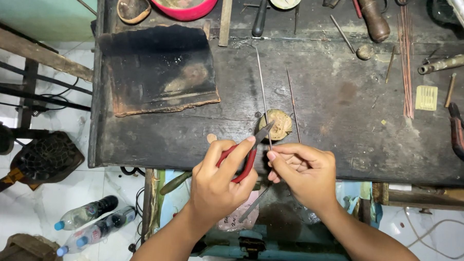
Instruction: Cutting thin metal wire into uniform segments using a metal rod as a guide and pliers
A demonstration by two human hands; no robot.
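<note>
**Fingers pinch a thin wire beside the pliers**

Fingers of the right hand (303,171) pinch a thin metal wire (263,93) just past the bench edge (138,163); its long axis runs straight away from the person across the dark top. Left hand (221,179) is clenched round the red-handled pliers (249,151), their tip touching the wire just above the pinch. Both hands sit equally near. Count: one pair of pliers in hand, two long wires, one small round block (279,124).
</note>
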